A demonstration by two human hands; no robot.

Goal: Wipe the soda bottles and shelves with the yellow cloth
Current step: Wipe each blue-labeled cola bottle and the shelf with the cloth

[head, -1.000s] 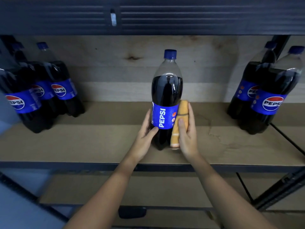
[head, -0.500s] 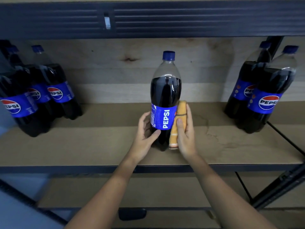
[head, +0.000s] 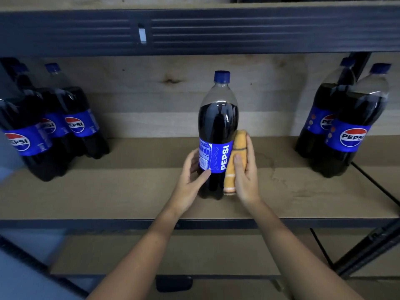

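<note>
Wooden boards are making up the shelf point(head: 129, 191) and its back wall, all framed in dark metal rails, with another wooden level sitting below. Right in the middle, one tall clear plastic cola bottle with a blue cap and blue Pepsi label point(head: 217, 135) is standing upright on the shelf, and both bare hands are working on it. The left hand point(head: 191, 176) is curling partly round the bottle from its nine o'clock side, thumb pressing on the lower edge of the label, fingers reaching behind where I cannot see them. The right hand point(head: 245, 169) is coming in from three o'clock, fingers nearly straight, pinning a folded yellow cloth with a dark stripe point(head: 234, 161) flat against the bottle's side; the cloth is running from the top of the label down towards the bottle's base. Over at nine o'clock, a cluster of dark Pepsi bottles with blue caps point(head: 54, 128) is standing well apart from the action. At three o'clock, a pair of matching Pepsi bottles point(head: 344, 126) is sitting near the dark upright post point(head: 361, 61). Just right of the hands, a faint ring-shaped stain point(head: 275, 169) is marking the wood.
</note>
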